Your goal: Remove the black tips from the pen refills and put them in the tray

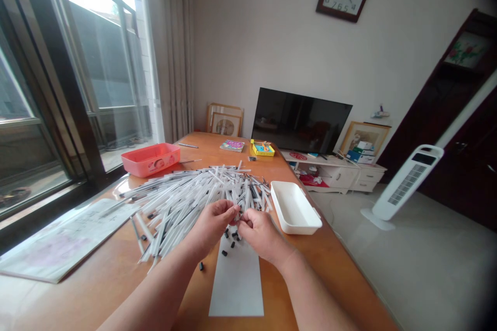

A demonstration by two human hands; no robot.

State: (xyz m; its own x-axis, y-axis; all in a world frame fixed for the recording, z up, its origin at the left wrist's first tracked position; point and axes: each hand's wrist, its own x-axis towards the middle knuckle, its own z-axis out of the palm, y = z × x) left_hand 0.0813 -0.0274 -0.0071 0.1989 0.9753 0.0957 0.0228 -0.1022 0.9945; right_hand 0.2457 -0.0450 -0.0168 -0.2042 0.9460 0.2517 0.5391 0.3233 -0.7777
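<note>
1. Orange wooden table: far left, red plastic tray; centre, heap of thin white plastic tubes.
2. Left hand: fingers together, pinching one tube near its end.
3. Right hand: fingertips clamped at that tube's end; a close, steady pinch suits so slim a part.
4. Below: loose black caps on white paper; right: white plastic tray.

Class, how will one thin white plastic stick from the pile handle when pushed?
The thin white plastic stick is probably light and, being slim and round, likely to roll when pushed. Its length suggests it may flex slightly before snapping.
</note>
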